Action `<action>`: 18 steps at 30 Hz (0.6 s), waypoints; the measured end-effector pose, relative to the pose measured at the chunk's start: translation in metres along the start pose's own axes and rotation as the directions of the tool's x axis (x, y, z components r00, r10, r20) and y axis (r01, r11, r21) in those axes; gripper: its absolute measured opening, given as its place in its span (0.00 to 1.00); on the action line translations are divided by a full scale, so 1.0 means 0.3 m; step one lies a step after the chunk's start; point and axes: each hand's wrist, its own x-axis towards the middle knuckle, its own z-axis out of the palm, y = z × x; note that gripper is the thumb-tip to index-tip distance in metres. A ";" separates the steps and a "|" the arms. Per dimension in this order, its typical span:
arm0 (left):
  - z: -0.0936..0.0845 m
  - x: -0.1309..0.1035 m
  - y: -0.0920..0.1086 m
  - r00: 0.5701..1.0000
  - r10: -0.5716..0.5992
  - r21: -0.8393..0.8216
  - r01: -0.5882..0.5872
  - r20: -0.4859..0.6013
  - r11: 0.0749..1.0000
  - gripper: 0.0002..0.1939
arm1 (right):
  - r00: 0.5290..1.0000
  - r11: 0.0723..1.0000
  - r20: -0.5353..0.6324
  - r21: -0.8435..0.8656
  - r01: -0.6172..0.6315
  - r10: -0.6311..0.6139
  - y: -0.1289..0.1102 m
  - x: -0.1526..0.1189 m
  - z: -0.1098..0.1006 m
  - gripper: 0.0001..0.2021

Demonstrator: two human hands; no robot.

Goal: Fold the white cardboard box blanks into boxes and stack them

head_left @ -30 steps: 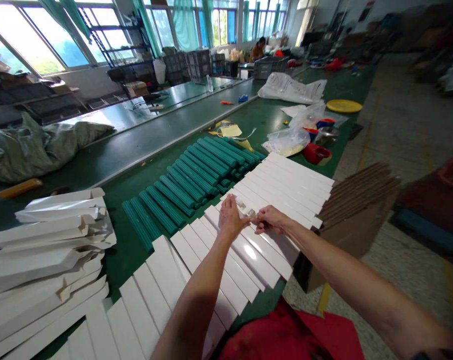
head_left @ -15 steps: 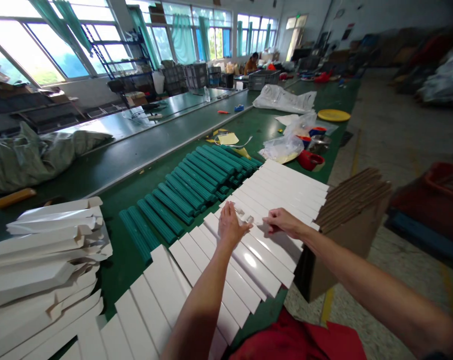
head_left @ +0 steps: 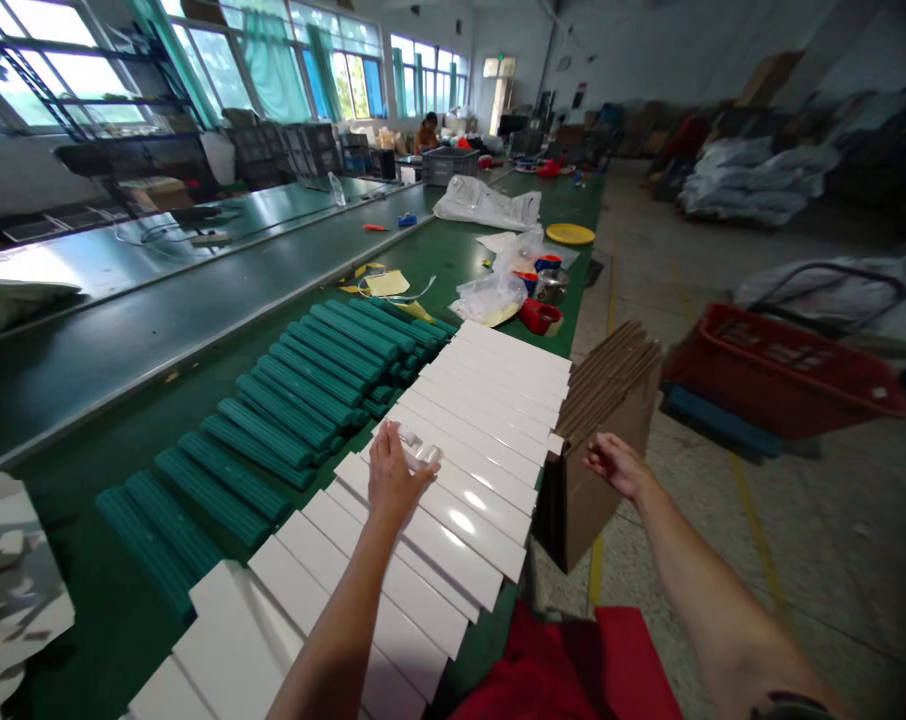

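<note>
My left hand (head_left: 397, 478) rests on a row of overlapping long white boxes (head_left: 490, 395). Its thumb and fingers are around a small clear plastic piece (head_left: 421, 452) lying against the boxes; its exact kind is too small to tell. Out to the right, above the floor side of the table, my right hand (head_left: 616, 465) is raised with curled fingers pinched together. Whatever may be in that pinch is too small to make out. Alongside the boxes lie several green ribbed rolls (head_left: 303, 385), side by side on the green table.
Folded brown cardboard (head_left: 603, 440) stands against the table's right side. Beyond the boxes are clear plastic bags (head_left: 490, 297), a red tape roll (head_left: 541, 317) and a yellow disc (head_left: 570, 234). A red cart (head_left: 783, 370) stands on the floor. A person (head_left: 427, 133) sits far back.
My right hand has moved away from the clear plastic piece, out to the right past the boxes' edge. My left hand stays at the piece. The view has turned right.
</note>
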 end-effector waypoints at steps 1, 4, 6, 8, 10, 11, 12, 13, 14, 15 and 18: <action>0.003 0.000 -0.004 1.000 0.005 0.010 -0.005 0.000 1.000 0.49 | 1.000 0.999 0.001 0.042 -0.002 0.002 0.021 0.018 -0.012 0.17; 0.009 0.001 -0.016 1.000 0.025 0.038 -0.026 0.006 0.999 0.50 | 1.000 0.986 0.026 0.169 -0.008 0.004 0.091 0.059 -0.029 0.17; 0.011 0.003 -0.020 0.999 0.037 0.050 -0.037 0.008 0.998 0.50 | 0.999 0.970 0.041 0.244 -0.012 0.002 0.152 0.057 -0.029 0.17; 0.010 0.004 -0.021 0.999 0.039 0.058 -0.040 0.014 0.998 0.49 | 0.998 0.954 0.054 0.298 -0.027 0.011 0.228 0.023 -0.023 0.18; 0.009 0.004 -0.019 0.999 0.030 0.056 -0.031 0.018 0.998 0.49 | 0.996 0.944 0.082 0.323 -0.063 0.038 0.311 -0.036 -0.010 0.19; 0.008 0.004 -0.018 0.999 0.027 0.052 -0.028 0.018 0.998 0.49 | 0.994 0.942 0.098 0.324 -0.085 0.056 0.351 -0.068 -0.002 0.20; 0.007 0.003 -0.016 1.000 0.026 0.048 -0.027 0.016 0.998 0.49 | 0.991 0.941 0.110 0.321 -0.106 0.074 0.387 -0.096 0.009 0.21; 0.006 0.003 -0.014 1.000 0.027 0.045 -0.028 0.011 0.999 0.49 | 0.989 0.941 0.119 0.314 -0.124 0.091 0.417 -0.119 0.021 0.22; 0.005 0.003 -0.012 1.000 0.031 0.045 -0.031 0.007 0.999 0.49 | 0.987 0.943 0.122 0.302 -0.140 0.107 0.442 -0.134 0.034 0.22; 0.004 0.002 -0.010 0.999 0.035 0.049 -0.035 0.003 0.998 0.49 | 0.985 0.946 0.121 0.287 -0.153 0.123 0.460 -0.141 0.049 0.22; -0.001 0.003 -0.003 0.999 0.036 0.069 -0.036 0.009 0.997 0.48 | 0.979 0.959 0.099 0.208 -0.194 0.176 0.482 -0.125 0.094 0.19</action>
